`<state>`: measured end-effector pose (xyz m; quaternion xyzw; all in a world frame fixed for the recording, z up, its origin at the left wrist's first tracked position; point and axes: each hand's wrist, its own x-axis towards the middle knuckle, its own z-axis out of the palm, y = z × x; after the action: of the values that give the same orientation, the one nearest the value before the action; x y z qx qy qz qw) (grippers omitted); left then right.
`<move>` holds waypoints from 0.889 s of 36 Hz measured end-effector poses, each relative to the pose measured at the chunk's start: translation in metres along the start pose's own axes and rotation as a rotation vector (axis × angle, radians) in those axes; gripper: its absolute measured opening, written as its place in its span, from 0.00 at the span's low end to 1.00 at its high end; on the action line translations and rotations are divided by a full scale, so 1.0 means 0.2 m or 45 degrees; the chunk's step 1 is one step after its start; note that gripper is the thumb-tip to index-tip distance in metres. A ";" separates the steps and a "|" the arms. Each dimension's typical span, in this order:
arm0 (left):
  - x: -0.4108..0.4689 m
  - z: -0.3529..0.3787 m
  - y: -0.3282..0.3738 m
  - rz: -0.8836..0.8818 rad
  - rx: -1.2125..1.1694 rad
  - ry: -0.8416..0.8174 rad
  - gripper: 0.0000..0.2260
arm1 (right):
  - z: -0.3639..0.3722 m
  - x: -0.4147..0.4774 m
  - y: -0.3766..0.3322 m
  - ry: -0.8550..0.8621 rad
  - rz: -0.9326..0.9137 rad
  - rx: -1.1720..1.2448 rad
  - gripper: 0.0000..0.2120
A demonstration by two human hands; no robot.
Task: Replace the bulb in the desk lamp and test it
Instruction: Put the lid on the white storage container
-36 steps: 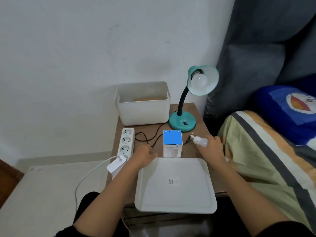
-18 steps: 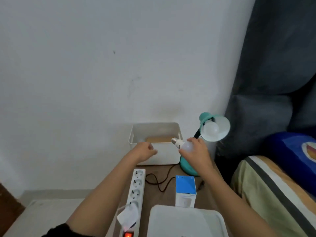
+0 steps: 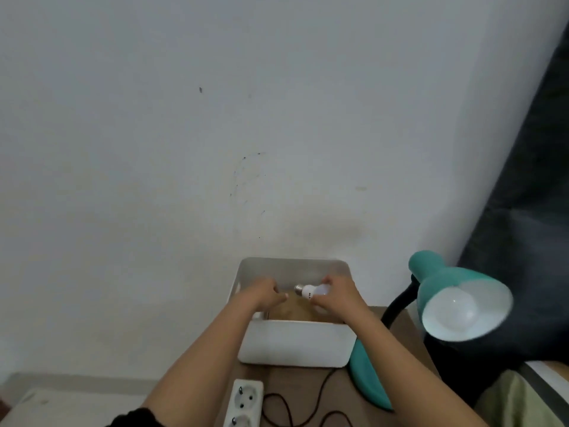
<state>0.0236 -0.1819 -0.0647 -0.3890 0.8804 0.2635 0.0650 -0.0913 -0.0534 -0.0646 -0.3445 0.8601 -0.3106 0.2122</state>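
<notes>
My right hand [image 3: 337,292] grips a loose white bulb [image 3: 309,291] over the open white bin [image 3: 295,346], its metal screw base pointing left. My left hand [image 3: 264,292] hovers inside the bin's left side, fingers loosely curled with nothing in them, a short gap from the bulb's base. The teal desk lamp [image 3: 455,291] stands to the right, its shade turned toward me with an unlit white bulb [image 3: 455,312] seated in it. Its teal base [image 3: 368,377] rests on the wooden table beside the bin.
A brown cardboard piece [image 3: 292,309] lies at the bin's bottom. A white power strip [image 3: 244,402] and the lamp's black cord [image 3: 311,405] lie on the table near me. The wall is close behind. A dark curtain [image 3: 529,211] and bedding fill the right side.
Both hands moved forward over the bin, the right one carrying the bulb from the table front. The camera has tilted up; the tray and blue bulb box have left view.
</notes>
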 end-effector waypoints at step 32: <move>-0.77 -0.09 0.13 0.216 -0.149 0.175 0.10 | -0.29 -0.73 -0.07 0.181 -0.082 -0.104 0.17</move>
<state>0.1136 -0.0761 0.0106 -0.3334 0.8956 0.2917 -0.0409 -0.0199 0.0668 0.0083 -0.3574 0.8735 -0.3056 0.1263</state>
